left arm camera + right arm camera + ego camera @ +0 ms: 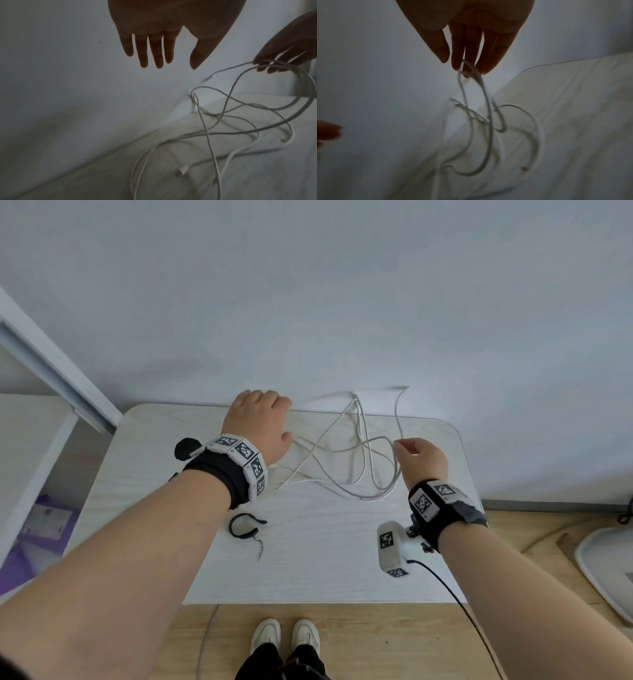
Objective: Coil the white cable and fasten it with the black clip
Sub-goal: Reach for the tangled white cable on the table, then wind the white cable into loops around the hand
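**Clerk:** Item one, right hand [423, 458]. Condition?

**Me:** My fingertips [458, 65] are pinched on a raised loop of the white cable [346, 453], lifted off the table [308, 570]. From that pinch the strands hang down to the slack below.

**Clerk:** Item two, left hand [258, 428].

**Me:** Spread, fingers straight, holding nothing. It hovers over the far left of the tangle, with the nearest strands just beside my thumb. In the left wrist view one plug end [180, 172] lies on the table beneath it.

**Clerk:** Item three, the cable itself.

**Me:** Loose and uncoiled, I judge. It sprawls across the far half of the table in crossing loops, between my two hands, some of it reaching the wall edge.

**Clerk:** Item four, black clip [244, 526].

**Me:** Lying curled on the table near my left forearm, well apart from the cable, untouched.

**Clerk:** Handling note for the present step?

**Me:** Keep the right pinch firm as an anchor. Let the left take a free run, ideally from that plug end, and feed even loops into the right, one at a time. Lift crossings apart; don't pull through them, or I would expect knots. Equal loop size should let the clip close round the bundle.
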